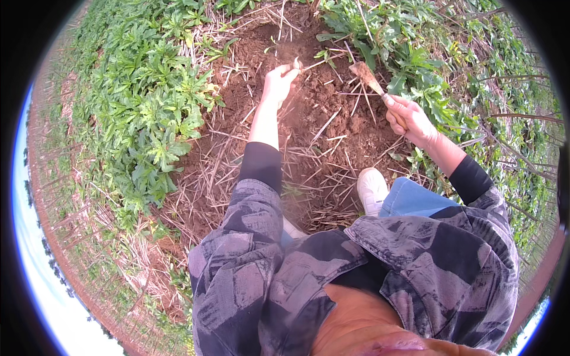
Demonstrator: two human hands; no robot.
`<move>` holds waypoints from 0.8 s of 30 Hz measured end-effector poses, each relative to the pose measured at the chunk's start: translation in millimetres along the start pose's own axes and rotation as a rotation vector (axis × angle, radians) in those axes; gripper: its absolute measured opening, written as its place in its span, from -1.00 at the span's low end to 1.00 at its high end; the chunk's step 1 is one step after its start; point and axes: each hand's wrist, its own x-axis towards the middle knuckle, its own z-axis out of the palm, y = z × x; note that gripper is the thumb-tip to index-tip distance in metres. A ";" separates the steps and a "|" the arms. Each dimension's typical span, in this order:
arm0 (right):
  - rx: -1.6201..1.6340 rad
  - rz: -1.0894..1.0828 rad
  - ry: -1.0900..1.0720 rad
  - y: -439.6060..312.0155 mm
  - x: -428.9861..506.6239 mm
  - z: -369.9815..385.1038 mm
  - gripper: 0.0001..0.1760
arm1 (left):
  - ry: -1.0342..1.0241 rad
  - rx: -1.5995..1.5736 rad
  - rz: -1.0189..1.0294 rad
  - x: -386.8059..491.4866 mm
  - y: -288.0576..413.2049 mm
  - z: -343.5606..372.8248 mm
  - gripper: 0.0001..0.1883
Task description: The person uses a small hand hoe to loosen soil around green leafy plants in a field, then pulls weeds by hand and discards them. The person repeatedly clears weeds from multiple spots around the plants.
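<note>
My left hand (pixel 280 82) is stretched out over the loose reddish-brown soil (pixel 311 102). Its thumb and fingers pinch a small pale, curved thing (pixel 297 62); I cannot tell what kind it is. Off to the right, my right hand (pixel 413 121) grips the wooden handle of a small hand trowel or scraper (pixel 367 76). The tool's flat blade is caked with soil and points up and left, above the ground. Both hands are bare and stand well apart.
Leafy green plants (pixel 147 98) line the left side, and more plants (pixel 414 58) grow on the right. Dry straw stalks (pixel 222 169) litter the soil. My white shoe (pixel 373 189) stands close to the dug patch. Thin bare branches (pixel 512 151) reach in at the right.
</note>
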 end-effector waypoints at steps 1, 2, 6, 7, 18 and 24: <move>0.095 -0.041 -0.018 -3.5 5.0 1.3 -0.72 | -0.125 -0.267 -0.122 -7.3 11.6 3.8 -0.77; 0.158 -0.099 -0.050 -8.3 8.7 2.0 -0.80 | -0.146 -0.283 -0.091 -15.3 24.8 10.5 -0.77; 0.143 -0.158 -0.099 -32.4 25.8 11.2 -0.86 | -0.260 -0.450 -0.003 -44.4 74.7 39.7 -0.76; 0.084 -0.141 -0.063 -40.1 28.4 14.3 -0.83 | -0.296 -0.517 0.013 -50.7 84.2 45.0 -0.76; -0.238 -0.346 0.058 -68.1 12.2 45.4 -0.72 | -0.387 -0.438 0.040 -85.1 124.7 80.5 -0.74; -0.253 -0.337 0.088 -57.5 12.2 40.6 -0.68 | -0.255 -0.420 -0.016 -85.3 114.1 80.8 -0.78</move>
